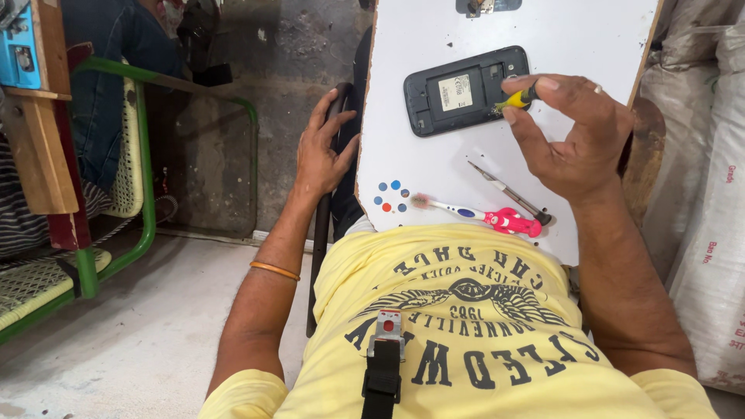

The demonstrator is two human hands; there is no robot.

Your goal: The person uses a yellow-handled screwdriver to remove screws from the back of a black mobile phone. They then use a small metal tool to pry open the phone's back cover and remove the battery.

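Note:
A black phone [466,91] lies on the white board [574,39] with its back cover off and its battery bay showing. My right hand [570,136] pinches a small yellow-handled screwdriver [518,99], whose tip rests at the phone's right edge. My left hand [322,147] grips the dark edge of a chair arm [322,233] just left of the board. I wear a yellow printed shirt [466,326] and an orange bangle on the left wrist.
On the board near me lie a pink-handled toothbrush [485,216], a slim metal tool [508,192] and several coloured dot stickers [392,196]. A green-framed woven chair [116,194] stands left. White sacks [710,233] are stacked right. Another small device [485,6] sits at the board's far edge.

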